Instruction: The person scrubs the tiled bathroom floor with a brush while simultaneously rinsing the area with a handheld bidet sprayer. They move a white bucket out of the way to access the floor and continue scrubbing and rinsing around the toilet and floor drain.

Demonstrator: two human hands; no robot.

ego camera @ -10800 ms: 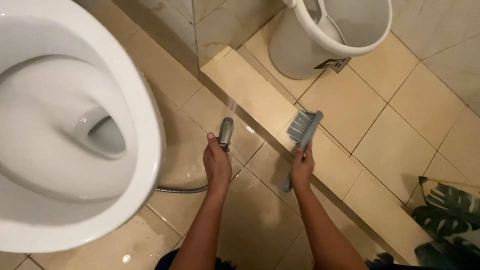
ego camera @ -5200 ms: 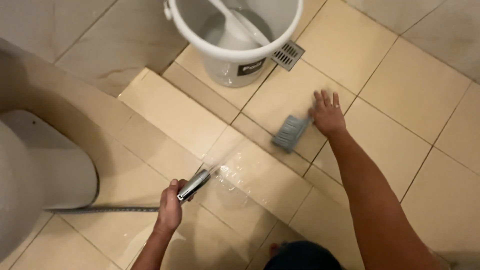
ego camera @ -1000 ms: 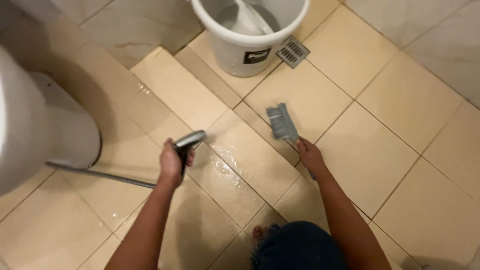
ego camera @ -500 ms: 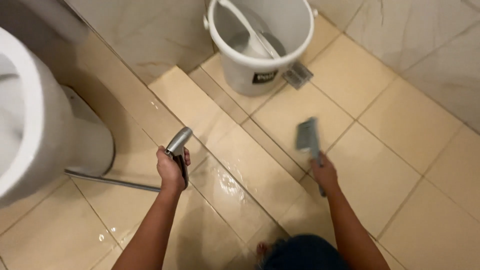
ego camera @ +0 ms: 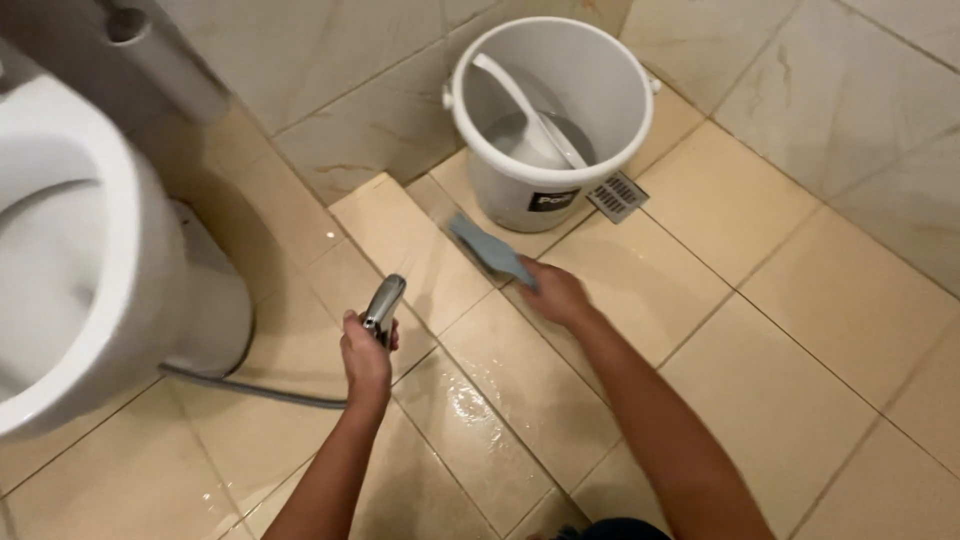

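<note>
Wet beige tiles, you're scrubbing.
L hand (ego camera: 366,352) grips chrome sprayer (ego camera: 384,305); R hand (ego camera: 556,292) clasps grey brush (ego camera: 488,250); white bucket (ego camera: 520,190) w/ ladle (ego camera: 525,105) at 12.

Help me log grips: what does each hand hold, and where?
Left hand: metal sprayer, by its handle. Right hand: blue brush, by its handle end.

Brush (ego camera: 488,250) motion-blurred; toilet (ego camera: 70,250) cut off left.

The toilet (ego camera: 80,260) is sitting at the left with a hose (ego camera: 250,390) trailing from beside its base to the sprayer (ego camera: 383,308) in the left hand (ego camera: 366,362), while the right hand (ego camera: 555,293) is holding a brush (ego camera: 490,250) just before the bucket (ego camera: 550,110) (a dipper (ego camera: 530,110) lying in it), the floor drain (ego camera: 617,196) lying right of the bucket.
</note>
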